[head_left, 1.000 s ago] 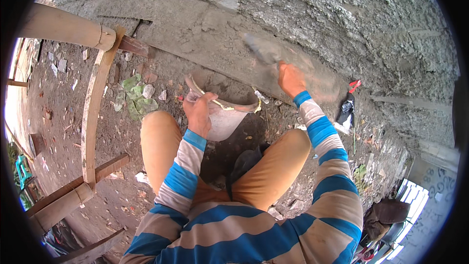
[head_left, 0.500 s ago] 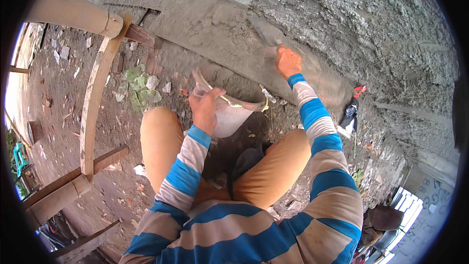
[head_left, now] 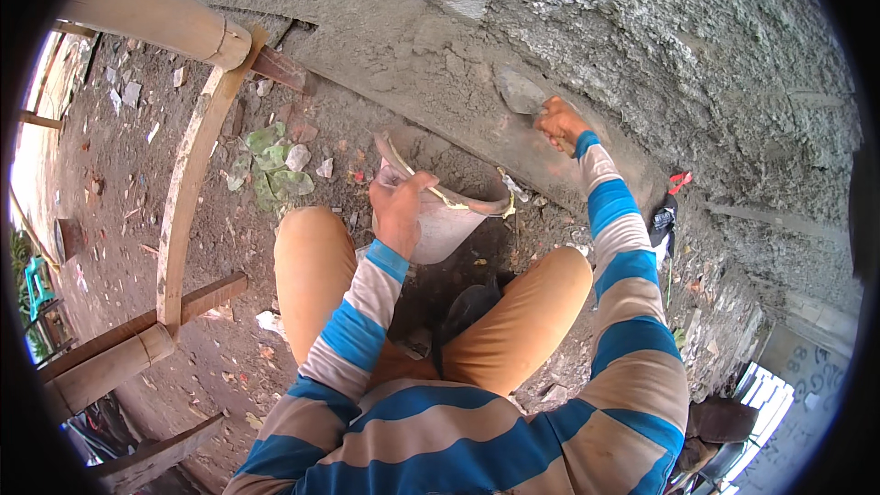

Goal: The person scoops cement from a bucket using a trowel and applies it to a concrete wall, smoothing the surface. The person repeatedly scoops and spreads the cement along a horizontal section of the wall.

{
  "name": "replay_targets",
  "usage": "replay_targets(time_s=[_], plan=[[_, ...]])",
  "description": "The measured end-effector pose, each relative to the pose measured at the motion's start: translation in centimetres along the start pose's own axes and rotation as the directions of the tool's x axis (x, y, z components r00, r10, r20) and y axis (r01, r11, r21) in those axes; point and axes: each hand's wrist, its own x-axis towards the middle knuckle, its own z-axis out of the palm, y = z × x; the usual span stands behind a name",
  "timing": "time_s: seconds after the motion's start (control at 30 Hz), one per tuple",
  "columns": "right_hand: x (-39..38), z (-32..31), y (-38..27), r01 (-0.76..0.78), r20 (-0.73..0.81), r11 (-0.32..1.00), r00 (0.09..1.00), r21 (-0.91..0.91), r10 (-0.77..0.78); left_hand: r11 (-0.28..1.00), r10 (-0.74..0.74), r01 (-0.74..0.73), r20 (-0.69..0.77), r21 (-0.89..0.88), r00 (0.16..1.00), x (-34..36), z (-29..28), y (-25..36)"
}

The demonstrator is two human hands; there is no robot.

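Trowel (head_left: 521, 92): flat grey blade, pressed against the wet band of mortar (head_left: 412, 64) low on the wall.
Right hand (head_left: 561, 124): fingers clenched on the trowel's handle.
Technique: blade best kept shallow, strokes long and even.
Left hand (head_left: 401, 211): fingers grasp the rim of the bucket (head_left: 449, 220), tilted, mortar-smeared.
Wall (head_left: 660, 46): coarse, lumpy render.
Ground (head_left: 119, 174): dirt, rubble, bamboo poles (head_left: 151, 14).
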Motion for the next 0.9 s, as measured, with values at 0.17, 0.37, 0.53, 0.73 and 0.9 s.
replay_targets(time_s=[0.17,0.37,0.53,0.73,0.9], plan=[[10.0,1.6,-4.1,-0.006,-0.071,1.000,0.997,0.014,0.007,0.998,-0.027,0.023,0.077,0.054,0.997,-0.5,2.6,0.1],[7.4,6.9,-7.6,0.077,-0.129,0.996,0.989,0.049,-0.070,1.000,0.001,0.000,0.031,-0.020,1.000,-0.7,1.3,0.5],[5.8,5.9,-9.0,0.108,-0.170,0.993,0.980,0.048,-0.099,1.000,0.027,-0.027,0.061,-0.001,0.998,-0.4,1.2,-0.3],[7.5,7.3,-8.0,0.170,-0.238,0.985,0.958,0.013,-0.162,0.997,-0.001,-0.003,0.053,0.073,0.999,-0.3,1.1,-0.1],[7.5,7.6,-8.4,0.183,-0.256,0.979,0.954,0.095,-0.154,0.999,-0.002,0.001,0.031,0.043,1.000,-0.8,0.6,-0.1]])
